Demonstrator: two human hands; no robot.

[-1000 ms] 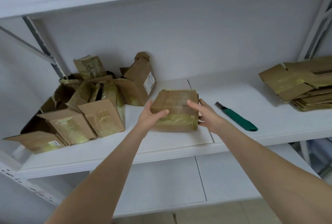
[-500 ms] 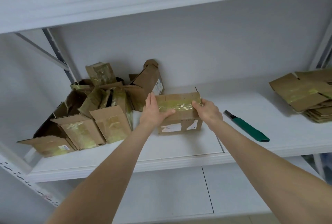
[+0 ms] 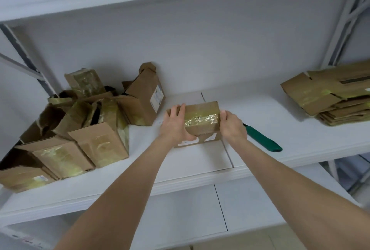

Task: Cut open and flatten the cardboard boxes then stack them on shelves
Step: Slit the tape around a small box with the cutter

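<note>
Turned tape-up, box (image 3: 202,121) sits gripped between left hand (image 3: 173,128), right hand (image 3: 232,128).

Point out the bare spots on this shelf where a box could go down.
Bare shelf lies between the green knife and the flattened stack, and along the front edge before the held box. The left end is crowded with opened boxes.
</note>
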